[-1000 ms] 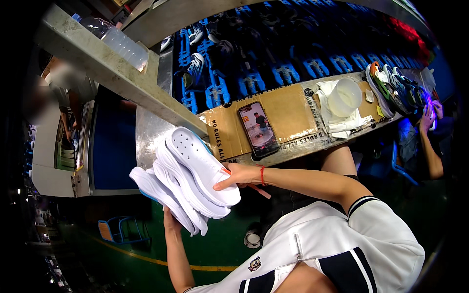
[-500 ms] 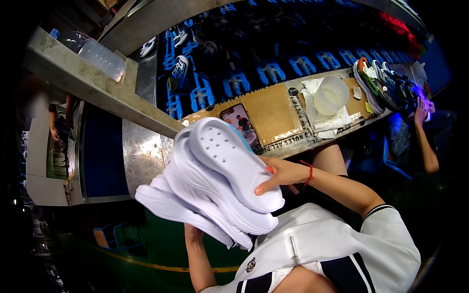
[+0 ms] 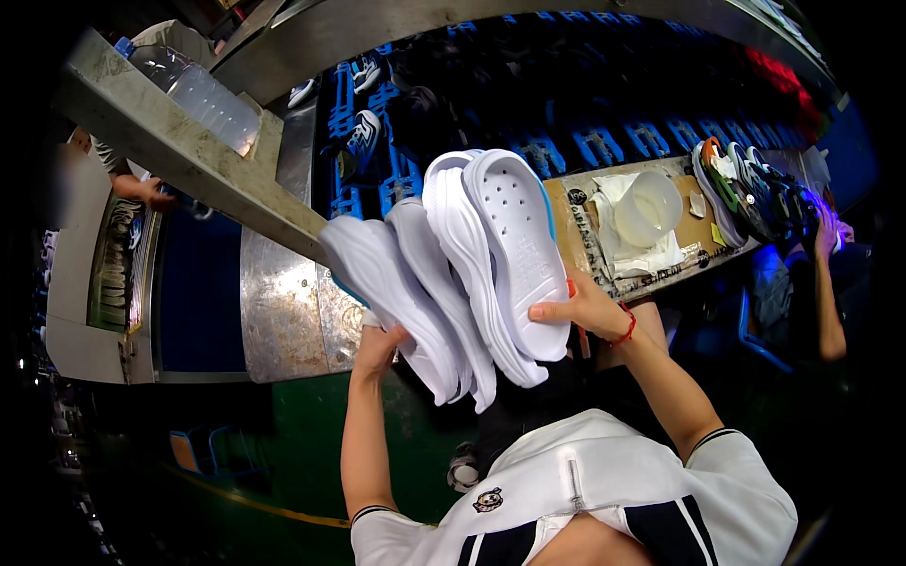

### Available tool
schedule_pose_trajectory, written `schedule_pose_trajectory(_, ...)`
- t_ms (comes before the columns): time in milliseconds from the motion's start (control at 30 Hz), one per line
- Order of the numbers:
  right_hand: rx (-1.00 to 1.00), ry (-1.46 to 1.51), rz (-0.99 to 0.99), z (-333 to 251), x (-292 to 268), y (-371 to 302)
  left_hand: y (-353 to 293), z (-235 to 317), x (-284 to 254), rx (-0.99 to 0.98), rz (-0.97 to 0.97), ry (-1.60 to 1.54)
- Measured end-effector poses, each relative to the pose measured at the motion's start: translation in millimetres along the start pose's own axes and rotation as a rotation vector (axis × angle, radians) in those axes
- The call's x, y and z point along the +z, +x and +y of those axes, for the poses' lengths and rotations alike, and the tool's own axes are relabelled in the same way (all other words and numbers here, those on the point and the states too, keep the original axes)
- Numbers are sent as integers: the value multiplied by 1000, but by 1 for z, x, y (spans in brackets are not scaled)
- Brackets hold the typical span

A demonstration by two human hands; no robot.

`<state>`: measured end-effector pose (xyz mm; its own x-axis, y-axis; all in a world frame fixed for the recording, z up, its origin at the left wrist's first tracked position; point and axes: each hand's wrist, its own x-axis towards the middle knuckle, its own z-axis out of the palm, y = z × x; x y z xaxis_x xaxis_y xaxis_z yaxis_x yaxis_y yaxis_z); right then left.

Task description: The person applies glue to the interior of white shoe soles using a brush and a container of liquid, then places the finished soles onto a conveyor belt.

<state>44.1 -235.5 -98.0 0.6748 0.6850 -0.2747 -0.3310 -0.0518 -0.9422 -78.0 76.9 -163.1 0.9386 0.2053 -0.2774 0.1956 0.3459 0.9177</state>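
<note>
A fanned bundle of several white shoe soles (image 3: 514, 250) is held up in front of me between both hands. The front sole on the right shows rows of small holes near its top end, and a blue edge peeks out behind it. My right hand (image 3: 593, 309) grips the lower right of the bundle, thumb pressed on the front sole's face. On the other side my left hand (image 3: 379, 345) is closed round the lower part of the left soles (image 3: 392, 297), its fingers partly hidden behind them.
Beyond the soles is a cardboard-covered bench (image 3: 694, 255) with a translucent cup (image 3: 649, 208) on white cloth. Shoes (image 3: 722, 184) line its right end, by a co-worker's hand (image 3: 826, 231). Blue racks (image 3: 595, 146) stand behind. A metal beam (image 3: 198, 156) crosses left, bearing a plastic bottle (image 3: 203, 99).
The soles have swung more upright and fanned apart. My left hand has come up from underneath to the bundle's left side; my right hand has moved slightly right, still gripping.
</note>
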Motion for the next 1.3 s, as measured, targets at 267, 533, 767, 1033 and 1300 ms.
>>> schedule_pose_trajectory(267,-13,106,59,9,-15,11,24,15,-4,-4,7,170)
schedule_pose_trajectory(533,8,134,113,11,-47,3,16,32,2,9,87,243)
schedule_pose_trajectory(767,20,131,152,21,-59,-2,21,13,-6,122,99,181)
schedule_pose_trajectory(1033,-1,188,209,23,-56,-9,33,24,-5,139,237,140)
schedule_pose_trajectory(1300,35,304,286,38,-60,-13,23,9,2,154,454,223)
